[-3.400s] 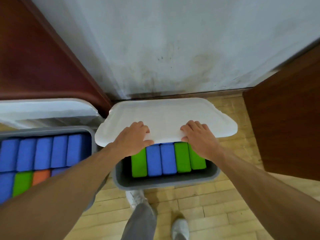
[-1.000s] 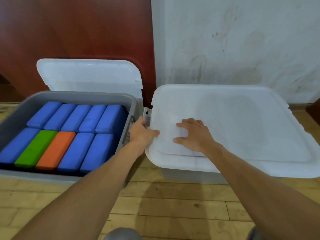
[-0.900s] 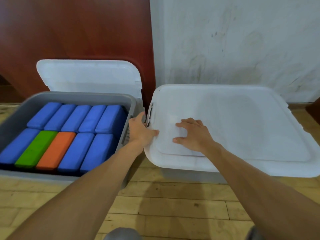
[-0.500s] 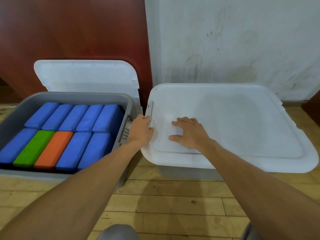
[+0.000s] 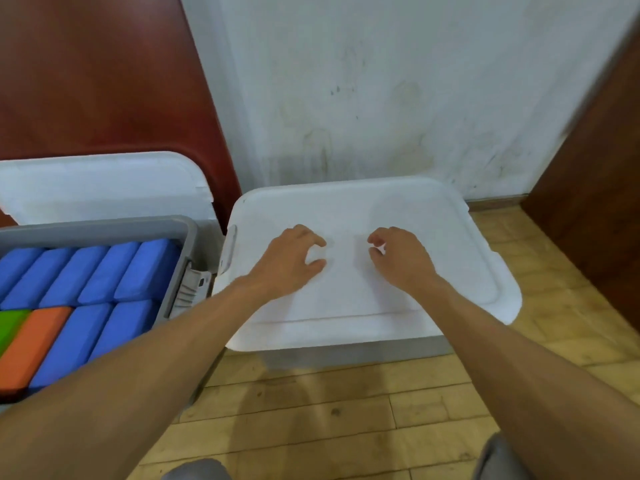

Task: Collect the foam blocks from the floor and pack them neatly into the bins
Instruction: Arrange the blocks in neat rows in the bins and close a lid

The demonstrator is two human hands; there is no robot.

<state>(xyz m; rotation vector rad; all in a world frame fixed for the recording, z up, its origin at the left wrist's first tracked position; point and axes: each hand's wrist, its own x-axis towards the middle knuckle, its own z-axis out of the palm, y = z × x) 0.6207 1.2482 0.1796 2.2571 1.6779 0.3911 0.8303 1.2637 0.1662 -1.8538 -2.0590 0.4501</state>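
A white lid (image 5: 433,237) lies flat on top of the right grey bin (image 5: 363,353), hiding whatever is inside. Both hands hover over the lid's middle with fingers loosely curled and nothing in them: my left hand (image 5: 291,259) on the left, my right hand (image 5: 398,258) on the right. Whether the fingertips touch the lid is unclear. The left grey bin (image 5: 173,230) stands uncovered, packed with several blue foam blocks (image 5: 104,271), an orange block (image 5: 31,344) and a green block (image 5: 8,325).
The left bin's white lid (image 5: 104,181) leans upright behind it against a dark red panel (image 5: 104,81). A stained white wall (image 5: 381,98) rises behind the right bin. Brown wooden furniture (image 5: 595,202) stands at the right. The wooden floor (image 5: 329,410) lies in front.
The lid came down over the right bin, covering its blocks. My left hand left the lid's left edge and moved to its middle; my right hand's fingers lifted and curled.
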